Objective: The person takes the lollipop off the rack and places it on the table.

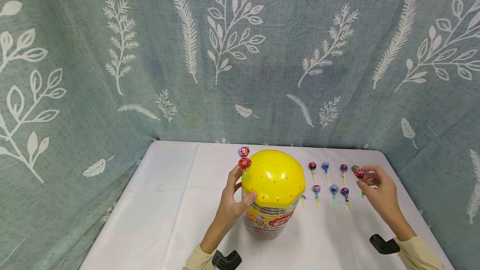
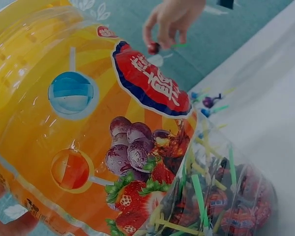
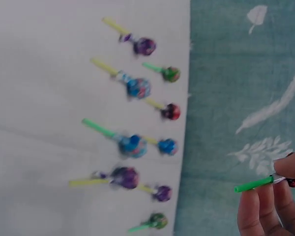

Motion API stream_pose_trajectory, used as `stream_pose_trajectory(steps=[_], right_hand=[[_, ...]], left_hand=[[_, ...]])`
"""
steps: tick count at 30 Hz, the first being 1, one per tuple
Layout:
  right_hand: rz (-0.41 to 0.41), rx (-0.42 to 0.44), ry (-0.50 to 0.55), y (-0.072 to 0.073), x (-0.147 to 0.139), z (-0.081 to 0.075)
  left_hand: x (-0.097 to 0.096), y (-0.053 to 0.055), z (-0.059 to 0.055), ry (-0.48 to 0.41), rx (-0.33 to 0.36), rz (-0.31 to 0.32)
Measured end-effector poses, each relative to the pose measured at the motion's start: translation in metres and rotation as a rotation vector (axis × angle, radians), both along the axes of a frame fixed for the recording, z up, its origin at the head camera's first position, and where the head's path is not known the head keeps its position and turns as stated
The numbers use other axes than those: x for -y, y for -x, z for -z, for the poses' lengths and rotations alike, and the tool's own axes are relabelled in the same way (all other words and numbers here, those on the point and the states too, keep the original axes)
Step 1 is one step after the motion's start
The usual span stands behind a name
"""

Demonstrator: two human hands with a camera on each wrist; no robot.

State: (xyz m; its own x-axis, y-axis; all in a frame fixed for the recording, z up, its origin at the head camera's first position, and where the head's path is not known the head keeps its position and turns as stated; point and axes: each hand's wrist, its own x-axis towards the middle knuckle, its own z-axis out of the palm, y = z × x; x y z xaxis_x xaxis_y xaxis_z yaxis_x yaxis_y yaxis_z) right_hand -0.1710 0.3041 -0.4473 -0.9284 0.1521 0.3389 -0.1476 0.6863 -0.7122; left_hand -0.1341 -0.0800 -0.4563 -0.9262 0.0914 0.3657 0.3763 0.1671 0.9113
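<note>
A large clear candy jar (image 1: pixel 268 222) with a yellow lid (image 1: pixel 273 178) full of small holes stands in the middle of the table. My left hand (image 1: pixel 232 203) grips its left side near the top, thumb on the lid's near edge. Two red-wrapped lollipops (image 1: pixel 244 163) show at the lid's far left edge, beside my left fingertips. Lollipops (image 2: pixel 221 201) fill the jar's lower part, below its printed orange label (image 2: pixel 88 137). Over the table's right side, my right hand (image 1: pixel 380 188) pinches a red lollipop (image 1: pixel 359 173) between thumb and fingers; its green stick (image 3: pixel 254 184) points out.
Right of the jar, several lollipops lie in two rows, among them a purple one (image 1: pixel 345 192), a blue one (image 1: pixel 334 189) and a dark red one (image 1: pixel 312 166). A white cloth (image 1: pixel 176 211) covers the table. Leaf-patterned curtains (image 1: pixel 270 74) hang behind and at both sides.
</note>
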Motion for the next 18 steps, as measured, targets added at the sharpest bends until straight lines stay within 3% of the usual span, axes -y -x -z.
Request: stream_pose_trajectory(steps=[6, 10, 14, 16, 18], right_hand=[[0.035, 0.053, -0.030, 0.007, -0.021, 0.030], [0.063, 0.080, -0.015, 0.022, -0.050, 0.075], [0.095, 0.093, -0.103, 0.040, -0.075, 0.123], [0.126, 0.109, -0.133, 0.043, -0.078, 0.134], [0.133, 0.146, -0.108, 0.040, -0.075, 0.131]], left_hand=[[0.001, 0.000, 0.001, 0.002, 0.001, -0.002], [0.000, -0.001, 0.001, 0.000, -0.004, 0.007], [0.001, -0.001, 0.000, 0.006, -0.013, 0.010], [0.001, -0.001, 0.000, 0.006, -0.016, 0.009], [0.000, -0.001, 0.000, 0.001, -0.012, 0.007]])
